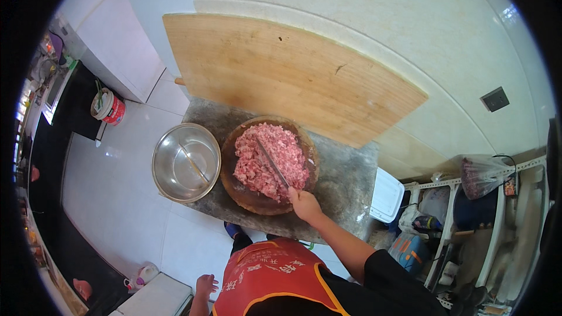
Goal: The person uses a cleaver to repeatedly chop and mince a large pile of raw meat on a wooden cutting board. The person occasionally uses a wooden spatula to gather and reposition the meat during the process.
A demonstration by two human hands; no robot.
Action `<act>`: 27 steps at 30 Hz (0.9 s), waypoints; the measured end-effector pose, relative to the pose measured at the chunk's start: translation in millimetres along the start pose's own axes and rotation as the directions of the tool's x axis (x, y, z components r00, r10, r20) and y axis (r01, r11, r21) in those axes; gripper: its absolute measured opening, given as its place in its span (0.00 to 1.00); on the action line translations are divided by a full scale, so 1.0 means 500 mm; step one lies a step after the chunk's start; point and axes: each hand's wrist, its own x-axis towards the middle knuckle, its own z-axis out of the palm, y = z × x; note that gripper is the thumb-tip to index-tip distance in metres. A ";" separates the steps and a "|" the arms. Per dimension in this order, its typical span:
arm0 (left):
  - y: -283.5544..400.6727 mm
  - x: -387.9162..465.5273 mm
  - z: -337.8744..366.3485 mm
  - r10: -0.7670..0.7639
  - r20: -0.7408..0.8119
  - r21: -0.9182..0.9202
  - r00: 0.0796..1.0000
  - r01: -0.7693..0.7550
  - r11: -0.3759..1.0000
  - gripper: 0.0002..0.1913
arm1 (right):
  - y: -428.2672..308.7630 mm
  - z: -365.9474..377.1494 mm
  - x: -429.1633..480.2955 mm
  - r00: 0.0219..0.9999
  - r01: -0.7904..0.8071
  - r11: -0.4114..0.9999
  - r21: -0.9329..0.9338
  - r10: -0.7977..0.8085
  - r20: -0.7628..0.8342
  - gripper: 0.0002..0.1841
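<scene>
My right hand (pixel 304 204) grips the handle of a kitchen knife (pixel 273 163), whose blade lies across a mound of minced raw meat (pixel 287 146). Under the meat is a round wooden chopping block (pixel 239 194), its rim showing all around. Down beside the red apron (pixel 268 267), my left hand (pixel 206 284) hangs with nothing in it, fingers loosely apart. Left of the block stands a stainless steel bowl (pixel 163 171) with a thin stick (pixel 193 163) lying inside it. Both the bowl and the block rest on a grey worktop (pixel 340 193).
A large wooden board (pixel 281 70) leans against the wall behind the worktop. To the right are a white lidded bin (pixel 387 195) and a crowded shelf rack (pixel 491 228). A bucket (pixel 109 107) stands on the tiled floor at left, near a black counter (pixel 48 193).
</scene>
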 end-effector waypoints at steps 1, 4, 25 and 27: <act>-0.007 -0.006 -0.004 0.004 -0.007 -0.027 1.000 -0.004 1.000 0.15 | -0.019 -0.003 -0.021 0.999 0.009 1.000 0.024 -0.008 -0.033 0.30; -0.025 0.002 0.009 0.030 0.000 -0.075 1.000 -0.030 0.997 0.15 | -0.038 -0.019 -0.052 0.997 0.018 1.000 0.015 -0.017 -0.081 0.30; 0.010 -0.009 0.017 0.026 0.007 0.021 1.000 -0.027 0.999 0.16 | 0.020 -0.011 -0.016 0.997 -0.013 1.000 -0.024 0.011 -0.076 0.28; -0.006 -0.018 0.012 0.011 0.001 -0.023 1.000 -0.011 1.000 0.16 | -0.016 -0.019 -0.047 0.999 -0.003 1.000 -0.009 0.003 -0.046 0.28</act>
